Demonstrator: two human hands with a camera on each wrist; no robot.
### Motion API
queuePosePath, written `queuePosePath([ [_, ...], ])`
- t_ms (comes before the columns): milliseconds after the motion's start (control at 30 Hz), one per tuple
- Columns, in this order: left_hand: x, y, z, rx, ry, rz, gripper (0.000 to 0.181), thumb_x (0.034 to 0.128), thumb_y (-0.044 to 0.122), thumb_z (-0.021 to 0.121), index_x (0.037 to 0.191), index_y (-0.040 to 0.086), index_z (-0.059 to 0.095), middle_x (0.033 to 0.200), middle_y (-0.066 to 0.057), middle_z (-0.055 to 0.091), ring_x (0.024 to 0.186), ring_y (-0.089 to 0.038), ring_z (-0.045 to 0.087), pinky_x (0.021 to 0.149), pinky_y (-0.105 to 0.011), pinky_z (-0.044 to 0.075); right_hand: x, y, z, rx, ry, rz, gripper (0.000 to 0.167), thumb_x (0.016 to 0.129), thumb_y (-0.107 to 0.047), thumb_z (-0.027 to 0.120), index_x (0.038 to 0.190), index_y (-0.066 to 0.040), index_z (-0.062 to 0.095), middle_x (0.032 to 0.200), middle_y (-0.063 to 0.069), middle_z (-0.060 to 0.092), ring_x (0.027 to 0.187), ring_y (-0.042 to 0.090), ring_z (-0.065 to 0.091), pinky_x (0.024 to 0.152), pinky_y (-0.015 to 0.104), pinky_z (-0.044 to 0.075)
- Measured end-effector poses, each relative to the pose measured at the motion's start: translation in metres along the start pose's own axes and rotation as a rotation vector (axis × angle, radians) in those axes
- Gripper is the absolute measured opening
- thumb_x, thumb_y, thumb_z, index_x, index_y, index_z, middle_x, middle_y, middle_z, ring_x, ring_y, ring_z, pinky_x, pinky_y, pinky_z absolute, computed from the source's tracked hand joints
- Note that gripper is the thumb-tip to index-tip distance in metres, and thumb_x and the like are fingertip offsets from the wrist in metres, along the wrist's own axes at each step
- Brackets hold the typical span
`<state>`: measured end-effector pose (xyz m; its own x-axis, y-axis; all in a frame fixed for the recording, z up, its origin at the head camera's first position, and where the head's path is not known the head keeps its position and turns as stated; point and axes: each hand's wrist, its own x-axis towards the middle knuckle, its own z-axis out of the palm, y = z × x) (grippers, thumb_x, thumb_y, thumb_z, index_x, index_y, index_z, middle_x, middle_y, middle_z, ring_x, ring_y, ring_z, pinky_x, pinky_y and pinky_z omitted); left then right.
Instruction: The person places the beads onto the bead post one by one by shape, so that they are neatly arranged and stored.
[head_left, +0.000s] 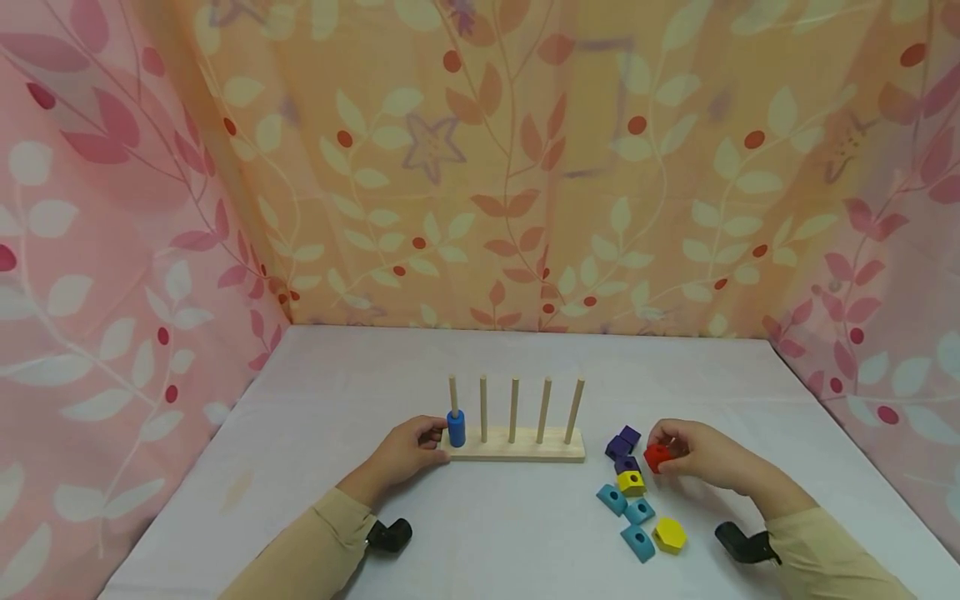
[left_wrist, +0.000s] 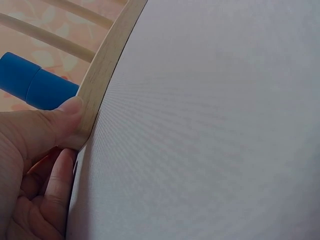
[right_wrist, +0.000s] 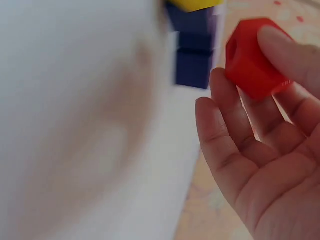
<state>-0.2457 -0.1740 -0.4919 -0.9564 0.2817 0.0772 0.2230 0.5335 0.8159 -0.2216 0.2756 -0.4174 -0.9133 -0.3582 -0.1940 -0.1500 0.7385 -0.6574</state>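
Note:
A wooden peg rack (head_left: 517, 450) with several upright pegs stands mid-table. Two blue cylinders (left_wrist: 37, 82) are stacked on its leftmost peg. At the rack's left end, my left hand (head_left: 408, 450) grips the base, its thumb on the front edge by the cylinders. My right hand (head_left: 701, 454) pinches a red faceted block (right_wrist: 255, 57) with a hole through it, thumb on one face and fingers behind. In the head view the red block is just right of the purple blocks (head_left: 622, 446).
Near my right hand lie a yellow block (head_left: 631, 482), several light-blue blocks (head_left: 638, 542) and a yellow hexagonal block (head_left: 670, 535). White cloth covers the table (head_left: 510, 533). Patterned curtains (head_left: 525, 167) stand behind and at both sides.

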Motion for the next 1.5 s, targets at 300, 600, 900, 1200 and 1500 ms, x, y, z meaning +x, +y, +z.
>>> queuePosePath([
  [300,0.001,-0.001,0.001,0.006,-0.002,0.008,0.049,0.0729,0.016,0.077,0.117,0.007,0.059,0.098,-0.002,0.058,0.091,-0.014,0.055,0.081,-0.026,0.047,0.012,-0.047,-0.016,-0.017,0.159,-0.104,0.026,0.081,-0.018,0.070,0.102,-0.014,0.057,0.096,0.003,0.061,0.090,0.021,0.057,0.073,0.034,0.053],
  [600,0.000,-0.001,0.001,0.002,0.006,-0.013,0.048,0.0727,0.015,0.077,0.117,0.006,0.059,0.098,-0.003,0.059,0.092,-0.015,0.055,0.082,-0.028,0.047,0.025,-0.101,-0.015,0.018,0.361,-0.252,0.026,0.084,-0.015,0.066,0.108,-0.012,0.057,0.102,0.008,0.061,0.091,0.023,0.060,0.077,0.037,0.052],
  [900,-0.001,0.000,0.001,-0.002,-0.001,-0.009,0.049,0.0731,0.015,0.077,0.117,0.006,0.059,0.099,-0.003,0.058,0.094,-0.016,0.055,0.084,-0.031,0.047,0.041,-0.150,0.008,0.128,0.344,-0.394,0.029,0.084,-0.010,0.066,0.112,-0.009,0.058,0.106,0.009,0.061,0.094,0.022,0.062,0.082,0.036,0.050],
  [1200,0.001,0.000,0.000,0.009,0.003,0.004,0.048,0.0727,0.016,0.077,0.117,0.007,0.059,0.099,-0.002,0.059,0.092,-0.015,0.056,0.082,-0.028,0.047,0.062,-0.182,0.034,0.284,0.344,-0.407,0.030,0.082,-0.012,0.069,0.111,-0.009,0.059,0.104,0.009,0.062,0.091,0.020,0.061,0.081,0.033,0.051],
  [1500,0.001,0.000,0.000,0.011,0.007,-0.008,0.048,0.0724,0.016,0.077,0.116,0.007,0.059,0.099,-0.002,0.060,0.091,-0.014,0.056,0.082,-0.029,0.047,0.077,-0.197,0.052,0.358,0.348,-0.406,0.027,0.082,-0.010,0.068,0.108,-0.011,0.060,0.101,0.004,0.063,0.089,0.017,0.062,0.080,0.032,0.050],
])
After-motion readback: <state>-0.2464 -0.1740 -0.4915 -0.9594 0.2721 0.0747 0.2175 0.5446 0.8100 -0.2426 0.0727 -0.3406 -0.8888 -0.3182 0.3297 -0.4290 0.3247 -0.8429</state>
